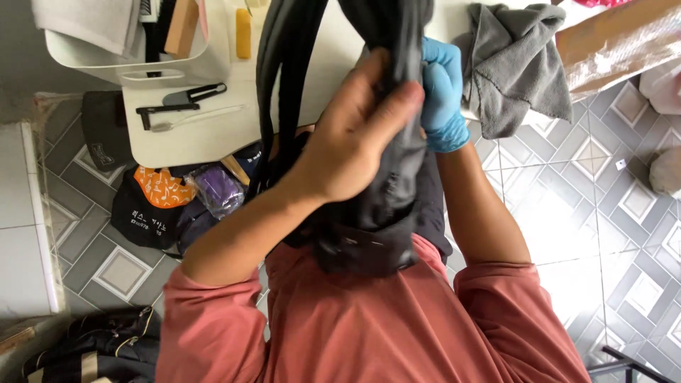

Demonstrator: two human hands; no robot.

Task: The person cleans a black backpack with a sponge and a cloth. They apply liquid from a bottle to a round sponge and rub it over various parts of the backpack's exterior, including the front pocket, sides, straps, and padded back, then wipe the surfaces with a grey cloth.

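Observation:
A dark grey bag [397, 191] with long black straps [280, 78] hangs in front of my chest, above the edge of a white table [206, 135]. My left hand [355, 135], bare, is wrapped around the front of the bag's fabric with the thumb pressed across it. My right hand [441, 89], in a blue glove, grips the same fabric from the right side, partly hidden behind the bag. The bag's lower end rests against my salmon-red shirt.
On the table lie a grey cloth [518, 64], a white bin [142, 42] with tools, black scissors [195, 93], a black tool and a clear brush. A brown cardboard piece [624, 42] sits at top right. Bags [152, 206] lie on the patterned tile floor at left.

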